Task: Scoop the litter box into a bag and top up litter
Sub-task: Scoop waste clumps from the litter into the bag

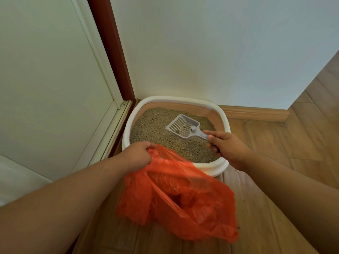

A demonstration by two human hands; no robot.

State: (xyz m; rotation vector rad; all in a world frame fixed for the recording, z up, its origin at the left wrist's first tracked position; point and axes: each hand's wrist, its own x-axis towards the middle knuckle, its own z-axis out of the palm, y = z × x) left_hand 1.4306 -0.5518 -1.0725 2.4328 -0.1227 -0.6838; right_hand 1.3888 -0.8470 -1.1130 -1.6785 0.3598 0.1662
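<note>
Right hand (228, 149) has its fingers wrapped round the handle of the grey slotted scoop (183, 127), which sits over the litter (156, 129) w/ a small clump in it. Left hand (136, 155) pinches the rim of the orange bag (183, 195), hanging near side of the white litter box (126, 129). Box is in the far corner btw door frame (111, 52) and wall (220, 43), on wood floor (266, 180).

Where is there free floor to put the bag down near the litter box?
Bare wooden floor lies right of the litter box, up to the baseboard. More shows in front, right of the orange bag, under the right hand. Left is crowded: the box sits tight against the door frame, with the left hand and bag there.
</note>
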